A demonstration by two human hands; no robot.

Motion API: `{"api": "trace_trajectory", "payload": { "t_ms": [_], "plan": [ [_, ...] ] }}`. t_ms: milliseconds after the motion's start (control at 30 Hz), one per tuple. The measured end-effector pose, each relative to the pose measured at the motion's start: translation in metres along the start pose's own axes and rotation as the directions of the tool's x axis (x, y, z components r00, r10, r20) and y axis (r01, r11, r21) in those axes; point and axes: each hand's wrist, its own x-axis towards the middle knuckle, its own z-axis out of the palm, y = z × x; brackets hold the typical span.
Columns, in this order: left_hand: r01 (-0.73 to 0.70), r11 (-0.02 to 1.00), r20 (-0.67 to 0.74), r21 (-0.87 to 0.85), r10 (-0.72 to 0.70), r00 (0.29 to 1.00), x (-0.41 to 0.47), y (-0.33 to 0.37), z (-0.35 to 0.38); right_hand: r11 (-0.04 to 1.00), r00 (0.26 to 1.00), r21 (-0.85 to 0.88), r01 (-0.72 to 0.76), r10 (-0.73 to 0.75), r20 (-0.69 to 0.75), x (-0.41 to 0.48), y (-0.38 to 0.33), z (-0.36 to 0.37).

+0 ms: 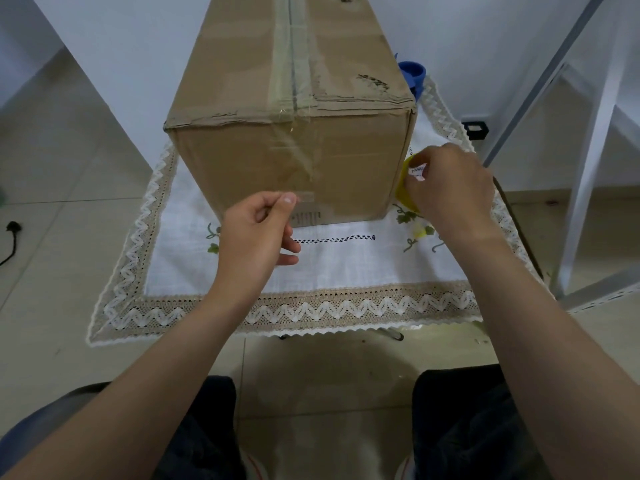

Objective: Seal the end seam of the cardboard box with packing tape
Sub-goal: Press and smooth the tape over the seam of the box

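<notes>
Two grips share the job at this point: my left grip (256,233) pinches the free end of the tape (304,197) between thumb and forefinger, just in front of the lower part of the near end of the box (242,168), and my right grip (453,188) is curled round the yellow roll (402,190) just beside the box's right-hand corner. The clear tape seems to be stretched between them across that end face, though it is too transparent to follow the whole way. I judge the sealing barely begun. An older strip (290,74) runs along the top seam and laps down over the near end, but the torn top edge of that end is bare on both sides of it, and the piece I hold is not yet pressed onto the cardboard. Left to do, as I see it: lay it along the seam, rub it flat, and part it from the roll. The box stands closed on the cloth-covered worktop (346,271), so its contents are hidden. A blue tub (414,72) shows behind its far right corner; I cannot tell what it holds.
</notes>
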Motion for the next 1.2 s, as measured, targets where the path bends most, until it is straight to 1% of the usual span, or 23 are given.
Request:
{"api": "trace_trajectory", "payload": {
  "t_ms": [67, 100, 167, 233, 267, 300, 367, 433, 500, 533, 567, 700, 833, 900, 1000, 1067, 1133, 1200],
  "plan": [
    [0.003, 1.000, 0.004, -0.008, -0.003, 1.000, 0.000, 0.001, 0.001, 0.982, 0.996, 0.187, 0.006, 0.012, -0.093, -0.001, -0.008, -0.007],
    [0.005, 1.000, 0.007, -0.013, -0.005, 1.000, -0.001, 0.001, 0.001, 0.954, 0.989, 0.299, 0.021, 0.023, -0.143, -0.002, -0.013, -0.011],
    [0.010, 1.000, 0.011, -0.022, -0.010, 1.000, -0.001, 0.002, 0.002, 0.862, 0.973, 0.501, 0.083, 0.040, -0.229, -0.006, -0.024, -0.017],
    [0.012, 1.000, 0.008, -0.025, -0.012, 1.000, -0.001, 0.001, 0.001, 0.789, 0.967, 0.604, 0.112, 0.055, -0.250, -0.008, -0.031, -0.021],
    [0.011, 1.000, 0.007, -0.024, -0.011, 1.000, -0.001, 0.001, 0.000, 0.786, 0.967, 0.608, 0.113, 0.053, -0.249, -0.008, -0.032, -0.022],
    [0.010, 1.000, 0.005, -0.021, -0.009, 1.000, 0.000, 0.001, 0.000, 0.803, 0.971, 0.587, 0.100, 0.052, -0.235, -0.008, -0.031, -0.021],
    [0.007, 1.000, 0.002, -0.017, -0.007, 1.000, 0.000, 0.000, -0.002, 0.876, 0.987, 0.482, 0.015, 0.064, -0.147, -0.005, -0.021, -0.017],
    [0.001, 1.000, 0.005, -0.017, -0.001, 1.000, 0.000, -0.001, -0.002, 0.961, 0.997, 0.267, -0.070, 0.073, -0.002, -0.004, -0.007, -0.010],
    [-0.005, 1.000, 0.014, -0.017, 0.005, 1.000, 0.000, -0.001, -0.001, 0.993, 0.987, 0.062, -0.099, 0.090, 0.131, -0.007, 0.004, -0.001],
    [-0.008, 1.000, 0.020, -0.016, 0.008, 1.000, 0.000, -0.002, -0.001, 0.995, 0.982, -0.003, -0.097, 0.096, 0.162, -0.009, 0.007, 0.003],
    [-0.009, 1.000, 0.023, -0.016, 0.009, 1.000, 0.000, -0.002, 0.000, 0.995, 0.982, -0.038, -0.090, 0.095, 0.164, -0.010, 0.008, 0.007],
    [-0.012, 1.000, 0.024, -0.013, 0.012, 1.000, 0.000, -0.002, 0.001, 0.994, 0.996, -0.078, -0.080, 0.083, 0.035, -0.010, 0.004, 0.001],
    [-0.012, 1.000, 0.019, -0.011, 0.012, 1.000, 0.000, -0.003, 0.001, 0.985, 0.991, -0.117, -0.130, 0.127, -0.034, -0.011, 0.003, -0.012],
    [-0.012, 1.000, 0.021, -0.013, 0.012, 1.000, 0.000, -0.003, 0.002, 0.976, 0.988, -0.149, -0.156, 0.157, -0.006, -0.013, 0.005, -0.015],
    [-0.013, 1.000, 0.015, -0.015, 0.013, 1.000, -0.001, -0.002, 0.004, 0.960, 0.969, -0.225, -0.165, 0.200, 0.144, -0.019, 0.009, -0.013],
    [-0.014, 1.000, 0.012, -0.017, 0.014, 1.000, -0.001, -0.002, 0.005, 0.960, 0.953, -0.220, -0.172, 0.219, 0.208, -0.021, 0.014, -0.010],
    [-0.017, 1.000, 0.013, -0.018, 0.018, 1.000, -0.001, -0.002, 0.005, 0.964, 0.948, -0.203, -0.171, 0.217, 0.232, -0.020, 0.017, -0.008],
    [-0.020, 1.000, 0.012, -0.019, 0.020, 1.000, -0.002, -0.002, 0.005, 0.961, 0.958, -0.220, -0.166, 0.211, 0.197, -0.020, 0.016, -0.007]
  ]
}}
